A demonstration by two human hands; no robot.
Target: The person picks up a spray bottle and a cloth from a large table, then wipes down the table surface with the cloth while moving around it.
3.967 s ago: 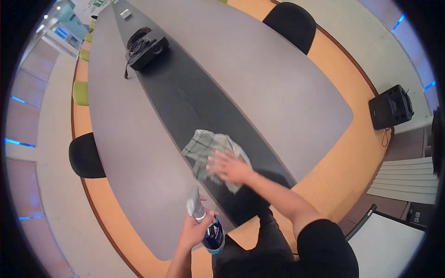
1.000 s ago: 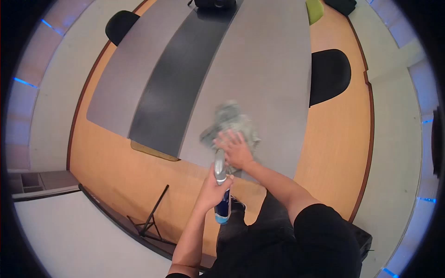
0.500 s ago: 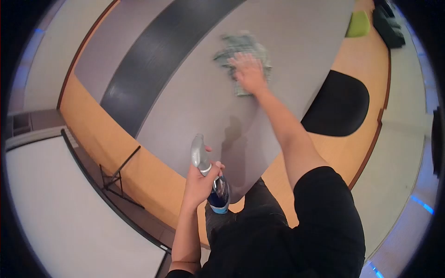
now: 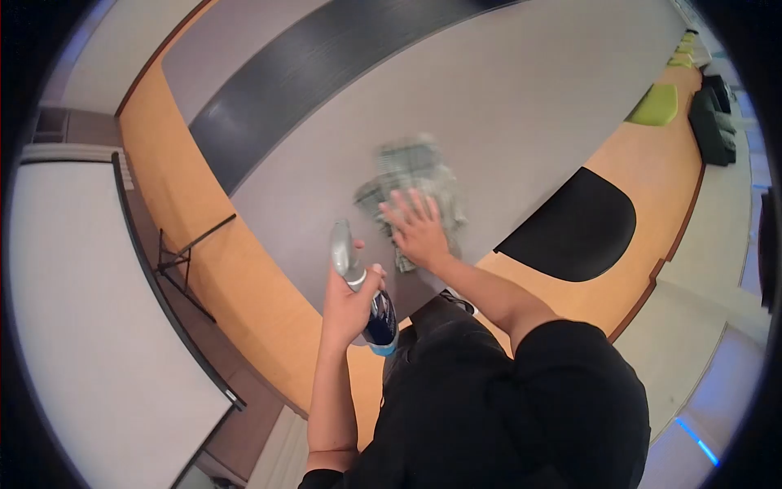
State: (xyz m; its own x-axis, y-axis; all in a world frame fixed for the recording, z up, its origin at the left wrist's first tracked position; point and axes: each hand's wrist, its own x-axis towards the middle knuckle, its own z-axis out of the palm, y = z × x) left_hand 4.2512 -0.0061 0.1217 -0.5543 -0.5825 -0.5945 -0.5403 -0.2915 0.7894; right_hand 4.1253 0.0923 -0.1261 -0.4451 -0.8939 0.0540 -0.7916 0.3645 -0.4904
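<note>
Cloth [image 4: 413, 163]: drawn nearer the spray bottle [image 4: 380, 323] (blurred)
Right hand [image 4: 422, 235]: spread wide, laid on it
Left hand [image 4: 346, 310]: wrapped round the spray bottle

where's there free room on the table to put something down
Bare table lies past the cloth, between the dark strip and green chair. The strip's visible part is bare too. Crowded: near edge, by the right hand, left hand and bottle.

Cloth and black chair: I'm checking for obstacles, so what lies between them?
In the head view, only a bare stretch of gray tabletop lies between the cloth under the right hand and the black chair.
</note>
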